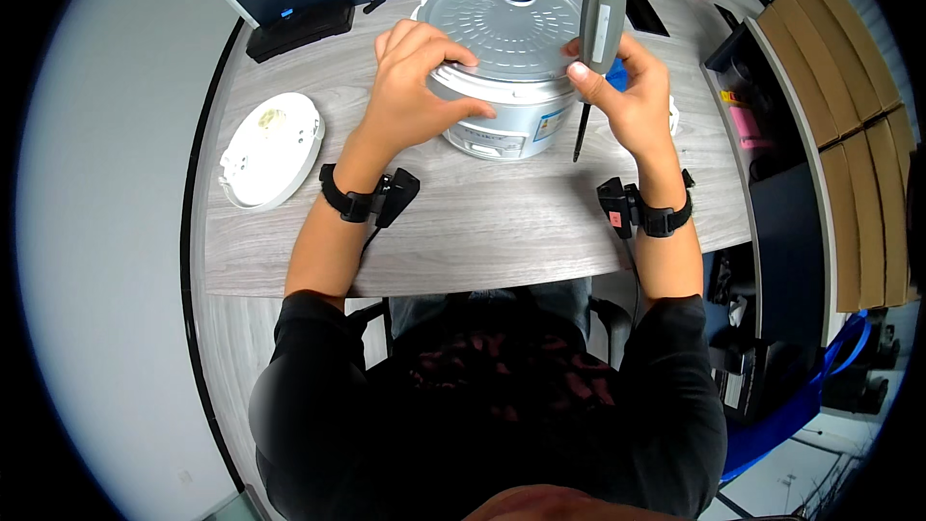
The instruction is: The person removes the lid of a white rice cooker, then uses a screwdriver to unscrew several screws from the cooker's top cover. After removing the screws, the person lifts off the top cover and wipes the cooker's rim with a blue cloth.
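Note:
A silver rice cooker [516, 121] stands upright at the far middle of the table. On top is its round metal lid plate [463, 14], with a dark hole near the far edge and rings of short slots. My left hand [410, 82] grips the cooker's left rim, fingers over the lid edge and thumb against the side. At the right rim, my right hand [632, 96] has a screwdriver [600, 29] between thumb and fingers. Its grey handle points up and its dark shaft slants down beside the cooker. Some fingertips of that hand are hidden behind the handle.
A white round plastic cover [309, 130] lies at the left of the grey wooden table [482, 241]. Behind it sits a black monitor base [301, 27]. Brown cardboard boxes [839, 48] stand along the right beside a shelf with pink items [745, 123]. Each wrist wears a strapped black device.

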Tool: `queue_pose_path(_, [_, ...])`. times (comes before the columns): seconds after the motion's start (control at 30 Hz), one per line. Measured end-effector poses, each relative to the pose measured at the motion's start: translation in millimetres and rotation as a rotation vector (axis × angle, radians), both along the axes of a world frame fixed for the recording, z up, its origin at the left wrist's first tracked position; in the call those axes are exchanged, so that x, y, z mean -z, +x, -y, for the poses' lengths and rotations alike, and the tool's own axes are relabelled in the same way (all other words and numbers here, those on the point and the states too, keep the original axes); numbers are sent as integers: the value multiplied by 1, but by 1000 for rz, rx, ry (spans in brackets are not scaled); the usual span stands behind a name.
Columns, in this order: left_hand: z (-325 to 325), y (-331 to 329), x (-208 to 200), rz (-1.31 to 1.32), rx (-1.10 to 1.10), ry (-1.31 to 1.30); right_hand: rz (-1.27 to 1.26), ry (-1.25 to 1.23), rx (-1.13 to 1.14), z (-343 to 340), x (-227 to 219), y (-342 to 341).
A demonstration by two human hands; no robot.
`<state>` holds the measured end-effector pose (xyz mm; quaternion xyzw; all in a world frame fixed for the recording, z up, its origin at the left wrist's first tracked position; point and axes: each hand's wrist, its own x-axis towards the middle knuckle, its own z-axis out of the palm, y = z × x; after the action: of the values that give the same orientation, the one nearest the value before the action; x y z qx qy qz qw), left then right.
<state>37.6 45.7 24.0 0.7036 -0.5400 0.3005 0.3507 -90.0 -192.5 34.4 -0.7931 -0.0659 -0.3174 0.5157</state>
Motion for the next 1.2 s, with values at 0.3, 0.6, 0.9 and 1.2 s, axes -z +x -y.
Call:
queue_pose_path(0.3, [22, -18, 14, -7, 10, -89, 16, 53, -71, -20, -4, -2])
queue_pose_path(0.6, [1, -14, -5, -117, 257, 38, -54, 152, -72, -16, -1, 3])
queue_pose_path(0.9, [14, -34, -6, -106, 153, 25, 67, 166, -105, -19, -22, 15])
queue_pose_path(1.2, [19, -33, -31, -400, 356, 68, 164, 313, -236, -34, -72, 34])
